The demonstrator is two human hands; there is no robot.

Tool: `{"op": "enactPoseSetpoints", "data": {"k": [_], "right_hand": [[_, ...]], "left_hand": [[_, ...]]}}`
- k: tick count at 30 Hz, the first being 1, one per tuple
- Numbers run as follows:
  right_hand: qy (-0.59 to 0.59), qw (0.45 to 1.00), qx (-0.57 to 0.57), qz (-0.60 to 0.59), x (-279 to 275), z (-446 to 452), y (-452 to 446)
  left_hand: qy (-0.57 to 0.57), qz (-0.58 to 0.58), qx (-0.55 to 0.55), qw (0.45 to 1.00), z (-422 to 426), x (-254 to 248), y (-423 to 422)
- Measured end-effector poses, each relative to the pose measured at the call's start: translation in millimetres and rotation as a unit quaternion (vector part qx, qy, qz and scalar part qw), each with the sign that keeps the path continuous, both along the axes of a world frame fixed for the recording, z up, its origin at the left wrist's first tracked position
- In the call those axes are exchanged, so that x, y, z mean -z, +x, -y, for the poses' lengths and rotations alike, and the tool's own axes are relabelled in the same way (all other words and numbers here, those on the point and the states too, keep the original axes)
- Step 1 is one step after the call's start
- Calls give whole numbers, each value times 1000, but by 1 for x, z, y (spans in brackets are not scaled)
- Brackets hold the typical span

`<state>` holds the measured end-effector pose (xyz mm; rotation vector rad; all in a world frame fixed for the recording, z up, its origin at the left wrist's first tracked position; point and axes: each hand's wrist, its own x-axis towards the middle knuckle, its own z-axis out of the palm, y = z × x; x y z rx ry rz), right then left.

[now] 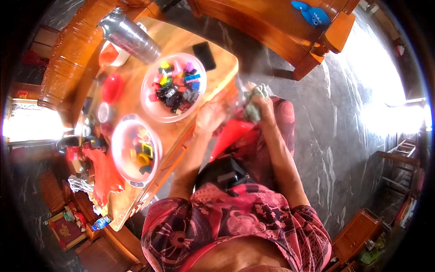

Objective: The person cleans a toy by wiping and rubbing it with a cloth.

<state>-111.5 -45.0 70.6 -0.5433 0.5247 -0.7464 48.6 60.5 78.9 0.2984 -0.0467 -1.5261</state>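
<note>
My right hand is closed around a crumpled grey-green cloth. The cloth is positioned to the right of the wooden table, clear of its edge and near my knee. My left hand is partly open beside the table edge, with the fingers blurred; I see no object in its grasp, and I cannot tell whether it touches the table. The round basin, nearest to my left hand, contains multicoloured plastic pieces. The oval basin contains fewer pieces, several of them yellow. A flat black rectangular object lies just beside the round basin. A metal tumbler and a red bowl are located at the far left.
</note>
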Motion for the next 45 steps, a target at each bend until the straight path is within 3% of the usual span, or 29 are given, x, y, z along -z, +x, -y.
{"op": "enactPoseSetpoints", "data": {"k": [5, 7, 11, 14, 23, 27, 29, 39, 42, 45], "right_hand": [[-62, 992, 27, -105, 33, 7, 2], [-53, 991, 28, -120, 19, 3, 2], [-53, 992, 19, -115, 32, 6, 1], [-33, 993, 14, -117, 34, 6, 1], [-30, 992, 8, -124, 17, 2, 0], [-39, 988, 7, -150, 16, 2, 0], [-38, 987, 7, -155, 19, 2, 0], [-40, 989, 4, -142, 19, 2, 0], [-55, 987, 2, -153, 11, 1, -1], [-66, 986, 7, -150, 16, 2, 0]], "left_hand": [[-55, -12, -14, 998, 1, 7, 7], [-48, 4, -24, 999, 0, 8, 8], [-35, -17, -38, 999, 1, 24, 14], [-20, 28, -49, 998, -1, 17, 10], [-16, -4, -42, 999, 2, 3, 8], [22, -20, -66, 997, -2, 29, 16], [-19, -46, -62, 997, -3, 41, 20], [-31, -24, -90, 995, -4, 14, 12], [22, -16, -102, 994, -6, 17, 12], [-14, -84, -81, 993, -5, 28, 17]]}}
